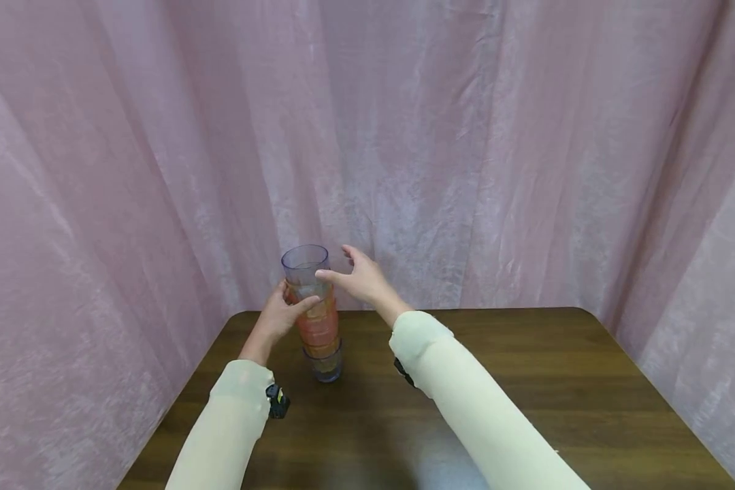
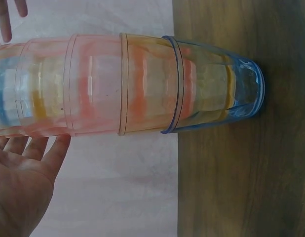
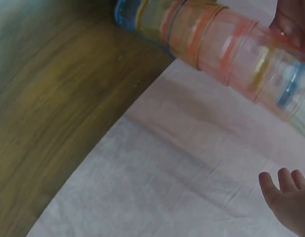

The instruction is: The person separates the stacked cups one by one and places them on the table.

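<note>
A tall stack of nested clear plastic cups (image 1: pixel 318 327) stands upright on the table, leaning slightly in the head view. Its lowest cup (image 2: pixel 246 94) is blue-tinted, with orange and pink ones above. At the top is a clear cup with a blue-violet rim (image 1: pixel 305 255). My left hand (image 1: pixel 275 316) holds the stack around its upper part, thumb across the front and fingers at the left side. My right hand (image 1: pixel 364 278) is beside the top cup, fingers spread and thumb extended; its thumb tip overlaps the cup in the head view.
The brown wooden table (image 1: pixel 514 381) has rounded far corners. Pink velvety curtains (image 1: pixel 404 150) hang behind it and along both sides. A small black device (image 1: pixel 278 401) is strapped at the left sleeve's cuff.
</note>
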Motion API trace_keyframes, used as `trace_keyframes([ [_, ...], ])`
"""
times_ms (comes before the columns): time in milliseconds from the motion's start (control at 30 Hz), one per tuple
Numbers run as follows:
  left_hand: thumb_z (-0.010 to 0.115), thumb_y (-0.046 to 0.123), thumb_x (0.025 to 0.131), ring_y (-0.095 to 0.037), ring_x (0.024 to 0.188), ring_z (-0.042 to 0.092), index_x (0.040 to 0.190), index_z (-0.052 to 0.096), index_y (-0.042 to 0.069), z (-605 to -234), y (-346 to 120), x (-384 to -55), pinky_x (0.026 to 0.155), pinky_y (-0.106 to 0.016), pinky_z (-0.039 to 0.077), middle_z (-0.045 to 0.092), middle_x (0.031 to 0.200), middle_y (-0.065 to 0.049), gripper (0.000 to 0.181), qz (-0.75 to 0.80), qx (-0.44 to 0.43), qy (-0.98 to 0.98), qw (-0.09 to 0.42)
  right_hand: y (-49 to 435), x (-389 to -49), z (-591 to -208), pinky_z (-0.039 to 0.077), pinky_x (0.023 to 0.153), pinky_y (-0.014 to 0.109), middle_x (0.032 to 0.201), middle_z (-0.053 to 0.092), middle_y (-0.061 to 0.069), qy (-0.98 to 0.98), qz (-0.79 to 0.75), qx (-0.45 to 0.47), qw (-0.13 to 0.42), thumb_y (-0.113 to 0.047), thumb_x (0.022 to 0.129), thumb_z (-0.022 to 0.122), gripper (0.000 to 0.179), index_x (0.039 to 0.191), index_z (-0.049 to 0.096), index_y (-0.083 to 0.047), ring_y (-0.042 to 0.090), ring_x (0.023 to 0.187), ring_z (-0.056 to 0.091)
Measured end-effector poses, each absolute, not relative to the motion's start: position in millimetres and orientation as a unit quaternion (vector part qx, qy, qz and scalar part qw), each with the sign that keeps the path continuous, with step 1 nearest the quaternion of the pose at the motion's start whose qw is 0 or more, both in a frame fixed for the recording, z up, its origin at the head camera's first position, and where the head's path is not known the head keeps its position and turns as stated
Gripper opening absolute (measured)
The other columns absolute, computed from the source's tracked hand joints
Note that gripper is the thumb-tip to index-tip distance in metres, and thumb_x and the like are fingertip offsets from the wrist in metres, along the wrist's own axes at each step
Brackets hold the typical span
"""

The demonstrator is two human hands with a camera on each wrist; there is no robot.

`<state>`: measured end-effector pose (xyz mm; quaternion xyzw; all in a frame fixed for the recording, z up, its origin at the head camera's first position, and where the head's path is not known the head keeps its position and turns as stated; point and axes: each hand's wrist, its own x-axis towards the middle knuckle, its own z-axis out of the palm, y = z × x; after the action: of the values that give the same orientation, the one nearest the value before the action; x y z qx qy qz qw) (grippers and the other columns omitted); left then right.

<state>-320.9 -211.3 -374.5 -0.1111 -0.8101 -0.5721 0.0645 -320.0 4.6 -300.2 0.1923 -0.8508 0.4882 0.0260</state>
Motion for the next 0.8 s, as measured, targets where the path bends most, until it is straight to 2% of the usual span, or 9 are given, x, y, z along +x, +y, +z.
trace_keyframes([
  [167, 0.073, 0.044, 0.090, -0.037, 0.140, 0.035, 0.156, 0.025, 0.016, -375, -210, -319, 0.111, -0.056, 0.033, 0.034, 0.156, -0.011, 0.087, -0.570, -0.107, -0.812, 0.063, -6, -321, -301, 0.037, 0.111, 0.046, 0.158, 0.034, 0.005, -0.845, 0.497, 0.198, 0.018, -0.057, 0.085, 0.071, 0.095, 0.157, 0.028, -0.013, 0.028, 0.143, 0.034],
  [367, 0.072, 0.035, 0.092, -0.037, 0.138, 0.039, 0.155, 0.026, 0.014, -373, -208, -316, 0.110, -0.055, 0.035, 0.037, 0.154, -0.013, 0.081, -0.573, -0.118, -0.808, 0.070, -16, -323, -301, 0.038, 0.111, 0.044, 0.157, 0.036, 0.008, -0.839, 0.505, 0.202, 0.019, -0.054, 0.084, 0.075, 0.095, 0.156, 0.030, -0.010, 0.029, 0.142, 0.036],
  [600, 0.072, 0.021, 0.094, -0.039, 0.142, 0.033, 0.155, 0.027, 0.007, -353, -200, -298, 0.113, -0.054, 0.030, 0.036, 0.154, -0.018, 0.077, -0.601, -0.123, -0.788, 0.050, -24, -325, -300, 0.039, 0.110, 0.043, 0.155, 0.039, 0.011, -0.844, 0.501, 0.189, 0.023, -0.052, 0.082, 0.078, 0.096, 0.155, 0.031, -0.011, 0.029, 0.140, 0.039],
  [800, 0.070, 0.019, 0.095, -0.038, 0.145, 0.028, 0.156, 0.023, 0.006, -345, -197, -289, 0.115, -0.051, 0.029, 0.032, 0.156, -0.019, 0.078, -0.595, -0.120, -0.793, 0.046, -27, -327, -300, 0.040, 0.109, 0.043, 0.150, 0.045, 0.014, -0.851, 0.486, 0.198, 0.038, -0.050, 0.081, 0.079, 0.094, 0.154, 0.035, -0.010, 0.030, 0.137, 0.043],
])
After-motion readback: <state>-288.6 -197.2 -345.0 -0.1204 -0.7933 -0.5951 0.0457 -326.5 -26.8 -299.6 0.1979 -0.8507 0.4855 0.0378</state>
